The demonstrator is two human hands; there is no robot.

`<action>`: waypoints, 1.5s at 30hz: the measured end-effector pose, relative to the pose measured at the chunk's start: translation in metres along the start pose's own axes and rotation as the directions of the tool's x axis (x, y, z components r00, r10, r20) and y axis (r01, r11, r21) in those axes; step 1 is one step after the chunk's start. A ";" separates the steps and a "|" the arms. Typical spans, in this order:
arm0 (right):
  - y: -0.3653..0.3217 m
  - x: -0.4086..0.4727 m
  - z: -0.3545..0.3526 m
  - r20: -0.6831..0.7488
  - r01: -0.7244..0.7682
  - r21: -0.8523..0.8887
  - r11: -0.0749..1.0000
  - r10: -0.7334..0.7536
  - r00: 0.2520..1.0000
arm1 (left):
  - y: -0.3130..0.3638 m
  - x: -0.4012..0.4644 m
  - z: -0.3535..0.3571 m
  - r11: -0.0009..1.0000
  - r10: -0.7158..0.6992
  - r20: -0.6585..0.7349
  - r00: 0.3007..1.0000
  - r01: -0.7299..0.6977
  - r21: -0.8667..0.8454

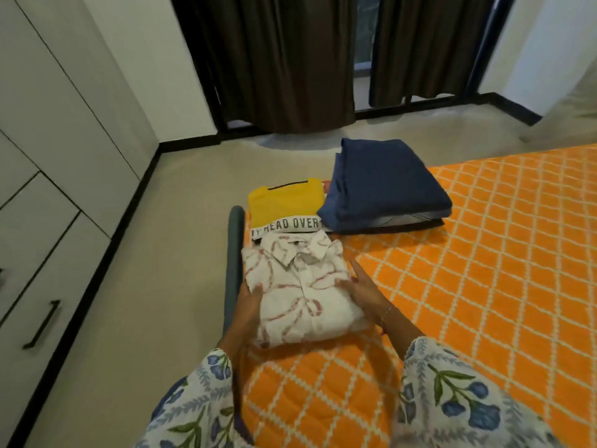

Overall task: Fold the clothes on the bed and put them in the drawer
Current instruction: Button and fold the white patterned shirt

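Bed cover [484, 270]: bright orange w/ white diamond lattice. Folded shirt [297, 292]: white w/ reddish-brown swirly strokes. T-shirt [284, 202]: mustard yellow, dark trim at the neck, white band w/ dark block lettering (reads "HEAD OVER", rest cut off). Top of the folded stack [384, 185]: plain navy blue; a grey-striped layer and a dark one under it. Sleeves [452, 392]: white w/ blue flowers, green leaves. Curtains [281, 59]: dark brown. Wardrobe [48, 124]: pale grey, black handle [42, 324]. Floor [161, 253]: beige, black skirting. Bed frame edge [234, 253]: grey-teal.
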State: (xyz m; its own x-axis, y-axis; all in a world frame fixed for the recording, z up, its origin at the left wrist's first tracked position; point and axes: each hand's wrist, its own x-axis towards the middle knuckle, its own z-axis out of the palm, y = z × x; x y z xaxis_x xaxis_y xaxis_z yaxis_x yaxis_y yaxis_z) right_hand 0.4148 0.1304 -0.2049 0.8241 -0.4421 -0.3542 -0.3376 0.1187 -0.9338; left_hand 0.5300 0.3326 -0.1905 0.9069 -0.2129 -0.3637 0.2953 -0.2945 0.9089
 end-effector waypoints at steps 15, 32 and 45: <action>-0.003 -0.019 0.010 -0.191 -0.005 -0.839 0.544 -0.285 0.940 | 0.010 -0.014 0.017 0.480 0.408 0.037 0.912 -0.248 0.842; 0.008 -0.204 -0.206 -0.491 -0.329 -0.867 0.375 -0.528 0.693 | 0.049 -0.177 0.242 0.304 0.679 0.465 0.568 -0.794 0.527; 0.054 -0.405 -0.382 -0.949 -0.912 -0.304 0.277 -0.001 0.316 | 0.024 -0.377 0.451 0.054 0.547 0.827 0.131 -0.991 0.121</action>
State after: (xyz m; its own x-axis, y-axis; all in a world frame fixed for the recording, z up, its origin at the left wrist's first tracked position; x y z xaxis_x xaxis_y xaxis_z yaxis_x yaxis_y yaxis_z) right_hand -0.1112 -0.0237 -0.0921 -0.1712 -0.9833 -0.0623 -0.9829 0.1660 0.0800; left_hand 0.0598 -0.0142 -0.1238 0.0314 -0.9592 0.2811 -0.9192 0.0827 0.3851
